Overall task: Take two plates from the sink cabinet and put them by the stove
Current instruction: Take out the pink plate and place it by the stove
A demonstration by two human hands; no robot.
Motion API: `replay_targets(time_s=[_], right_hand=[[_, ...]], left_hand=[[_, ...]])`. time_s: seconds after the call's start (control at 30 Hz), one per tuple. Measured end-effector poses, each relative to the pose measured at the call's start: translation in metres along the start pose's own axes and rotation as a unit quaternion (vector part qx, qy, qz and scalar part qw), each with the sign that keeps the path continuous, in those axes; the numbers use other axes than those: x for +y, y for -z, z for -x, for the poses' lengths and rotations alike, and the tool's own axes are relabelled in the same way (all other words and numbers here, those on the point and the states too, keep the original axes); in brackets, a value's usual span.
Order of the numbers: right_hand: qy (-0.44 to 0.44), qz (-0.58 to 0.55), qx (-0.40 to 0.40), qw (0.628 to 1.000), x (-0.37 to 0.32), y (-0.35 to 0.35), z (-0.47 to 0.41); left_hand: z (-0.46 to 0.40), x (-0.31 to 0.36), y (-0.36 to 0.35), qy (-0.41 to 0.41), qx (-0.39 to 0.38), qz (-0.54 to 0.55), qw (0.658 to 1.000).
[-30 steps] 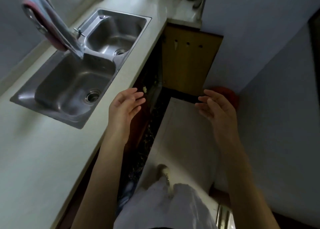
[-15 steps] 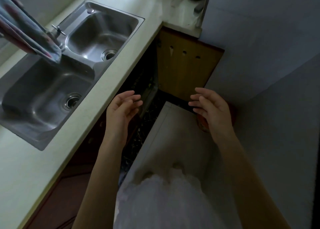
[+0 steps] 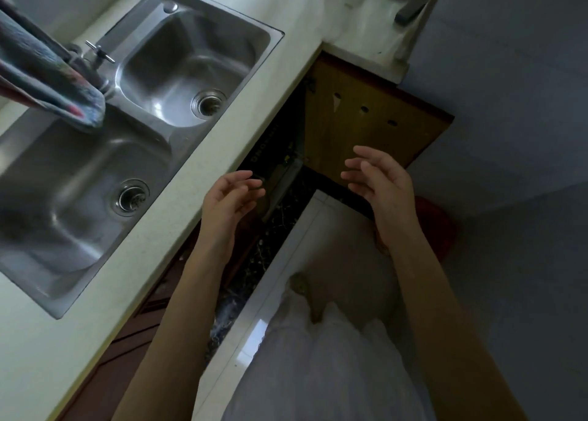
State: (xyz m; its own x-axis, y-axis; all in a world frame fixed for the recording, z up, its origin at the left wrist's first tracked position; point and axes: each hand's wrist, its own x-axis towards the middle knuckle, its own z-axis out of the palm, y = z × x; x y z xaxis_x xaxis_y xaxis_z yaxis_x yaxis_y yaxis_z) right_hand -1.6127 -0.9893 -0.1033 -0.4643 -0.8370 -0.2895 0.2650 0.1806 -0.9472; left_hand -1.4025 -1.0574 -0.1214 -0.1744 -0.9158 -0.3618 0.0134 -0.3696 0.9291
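Note:
My left hand (image 3: 230, 197) hovers just off the counter's front edge, fingers apart and empty. My right hand (image 3: 378, 182) is held beside it over the floor, also empty with fingers spread. Between and beyond them the cabinet door (image 3: 366, 115) under the counter stands swung open, its wooden inside face showing. The cabinet's dark opening (image 3: 280, 153) lies under the counter edge; its contents are hidden. No plates and no stove are visible.
A steel double sink (image 3: 133, 127) is set in the pale countertop (image 3: 57, 325) on the left, with a striped cloth (image 3: 47, 80) draped over the tap. A red object (image 3: 439, 220) sits on the floor by the right wall. White clothing (image 3: 318, 366) fills the lower middle.
The view has shifted toward the open cabinet door. Both hands have moved forward slightly and stay empty, palms facing each other.

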Motion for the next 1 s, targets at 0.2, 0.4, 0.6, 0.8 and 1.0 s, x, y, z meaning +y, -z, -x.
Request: replay_targets(time_s=[0.2, 0.4, 0.6, 0.8, 1.0], right_hand=[[-0.036, 0.013, -0.039, 0.999, 0.029, -0.009, -0.049], [-0.048, 0.031, -0.071, 0.996, 0.077, -0.005, -0.096], [-0.06, 0.055, -0.101, 0.992, 0.165, -0.005, -0.153], [-0.101, 0.063, -0.12, 0.986, 0.282, -0.013, -0.22], [-0.131, 0.098, -0.144, 0.976, 0.414, -0.029, -0.297]], left_hand=[[-0.04, -0.019, -0.011, 0.001, 0.019, 0.011, 1.0], [-0.073, -0.071, -0.029, 0.008, 0.013, 0.01, 1.0], [-0.118, -0.175, -0.034, 0.061, 0.063, 0.039, 0.995], [-0.193, -0.284, -0.032, 0.128, 0.137, 0.113, 0.976], [-0.276, -0.401, -0.015, 0.198, 0.19, 0.145, 0.951]])
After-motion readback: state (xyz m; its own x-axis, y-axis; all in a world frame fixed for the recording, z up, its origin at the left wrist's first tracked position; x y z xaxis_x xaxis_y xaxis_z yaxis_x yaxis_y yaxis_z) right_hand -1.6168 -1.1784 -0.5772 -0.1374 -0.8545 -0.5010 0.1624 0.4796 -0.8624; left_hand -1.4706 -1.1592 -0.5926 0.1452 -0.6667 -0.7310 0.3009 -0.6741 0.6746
